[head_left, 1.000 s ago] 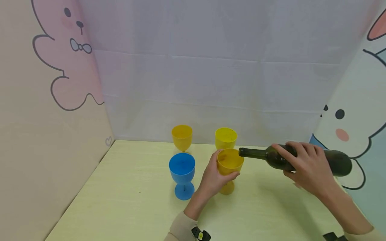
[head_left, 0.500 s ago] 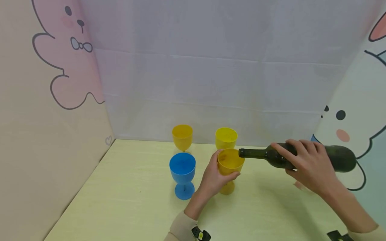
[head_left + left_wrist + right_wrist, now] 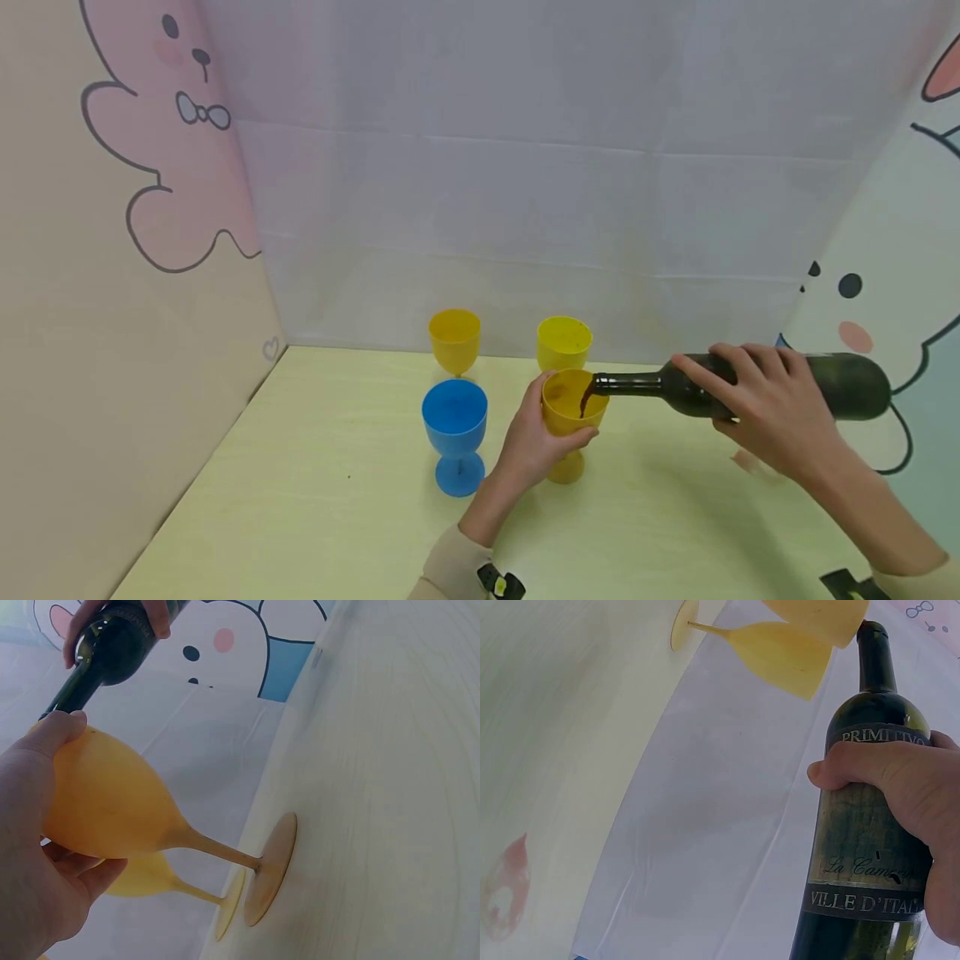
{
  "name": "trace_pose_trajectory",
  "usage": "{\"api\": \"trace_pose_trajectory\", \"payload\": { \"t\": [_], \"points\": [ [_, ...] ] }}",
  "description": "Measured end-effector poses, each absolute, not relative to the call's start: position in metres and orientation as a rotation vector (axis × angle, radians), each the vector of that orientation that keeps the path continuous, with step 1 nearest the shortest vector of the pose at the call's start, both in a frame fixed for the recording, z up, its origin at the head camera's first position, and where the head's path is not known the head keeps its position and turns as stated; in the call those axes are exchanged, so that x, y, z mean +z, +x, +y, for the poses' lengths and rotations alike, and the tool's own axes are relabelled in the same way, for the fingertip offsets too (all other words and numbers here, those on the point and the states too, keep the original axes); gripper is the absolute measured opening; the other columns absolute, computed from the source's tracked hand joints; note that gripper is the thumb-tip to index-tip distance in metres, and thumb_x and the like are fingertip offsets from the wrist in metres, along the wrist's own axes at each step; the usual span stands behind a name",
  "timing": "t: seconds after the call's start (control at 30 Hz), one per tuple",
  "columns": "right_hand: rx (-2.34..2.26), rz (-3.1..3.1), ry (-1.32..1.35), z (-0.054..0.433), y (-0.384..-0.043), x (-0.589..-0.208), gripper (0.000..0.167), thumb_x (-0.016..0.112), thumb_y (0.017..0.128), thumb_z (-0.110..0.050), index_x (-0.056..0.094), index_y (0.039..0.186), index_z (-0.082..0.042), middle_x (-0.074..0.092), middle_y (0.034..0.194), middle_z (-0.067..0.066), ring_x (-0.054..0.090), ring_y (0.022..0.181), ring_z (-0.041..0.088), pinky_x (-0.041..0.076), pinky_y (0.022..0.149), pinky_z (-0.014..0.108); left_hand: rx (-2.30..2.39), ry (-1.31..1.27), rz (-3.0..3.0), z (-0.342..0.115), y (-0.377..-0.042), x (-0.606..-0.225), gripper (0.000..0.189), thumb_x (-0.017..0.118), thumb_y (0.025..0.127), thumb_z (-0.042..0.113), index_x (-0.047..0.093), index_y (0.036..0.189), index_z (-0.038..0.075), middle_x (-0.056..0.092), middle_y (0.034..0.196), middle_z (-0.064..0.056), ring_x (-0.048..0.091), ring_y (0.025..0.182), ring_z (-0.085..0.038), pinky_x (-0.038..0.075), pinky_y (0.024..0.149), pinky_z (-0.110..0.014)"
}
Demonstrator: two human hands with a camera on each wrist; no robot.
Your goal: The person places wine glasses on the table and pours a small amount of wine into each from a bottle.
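Note:
In the head view my left hand [image 3: 528, 446] grips the bowl of an orange-yellow goblet [image 3: 564, 422], its thumb across the front. The left wrist view shows this goblet's foot [image 3: 271, 870] at the pale table. My right hand [image 3: 772, 412] holds a dark green wine bottle [image 3: 686, 390] round its body, lying nearly level. Over the goblet's right rim sits the bottle's mouth, and a thin stream of dark red wine [image 3: 586, 400] falls into the bowl. Printed labels on the bottle [image 3: 862, 832] show in the right wrist view.
Left of the held goblet stands a blue goblet [image 3: 454, 429]. An orange goblet [image 3: 455, 343] is behind the blue one, and a bright yellow goblet [image 3: 564, 343] is behind the held one. A white curtain [image 3: 480, 208] hangs at the back of the table [image 3: 315, 500].
The bottle's base has risen, bringing it closer to level, and wine now runs from its mouth. My left hand and the goblet have stayed in place.

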State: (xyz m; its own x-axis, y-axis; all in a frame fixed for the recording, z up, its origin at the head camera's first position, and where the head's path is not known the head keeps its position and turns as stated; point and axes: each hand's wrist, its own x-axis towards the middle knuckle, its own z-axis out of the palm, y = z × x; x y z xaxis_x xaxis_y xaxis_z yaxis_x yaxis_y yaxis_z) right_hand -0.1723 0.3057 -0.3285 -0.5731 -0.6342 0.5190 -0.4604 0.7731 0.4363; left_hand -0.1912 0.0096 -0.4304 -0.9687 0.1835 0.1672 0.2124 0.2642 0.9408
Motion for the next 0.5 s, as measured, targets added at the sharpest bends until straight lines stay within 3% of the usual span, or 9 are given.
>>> {"api": "trace_pose_trajectory", "payload": {
  "t": [0.5],
  "points": [
    [-0.333, -2.311, 0.806, 0.3047, -0.1722, -0.3261, 0.116, 0.098, 0.043, -0.027, 0.045, 0.146, -0.030, 0.055, 0.122, 0.021, 0.051, 0.103, 0.045, 0.042, 0.081, 0.062, -1.867, -0.373, -2.483, 0.0100, -0.1922, -0.4315, 0.088, 0.083, 0.079, 0.041, 0.030, 0.149, 0.036, 0.050, 0.140, 0.009, 0.052, 0.127, -0.015, 0.050, 0.104, -0.043]
  ]
}}
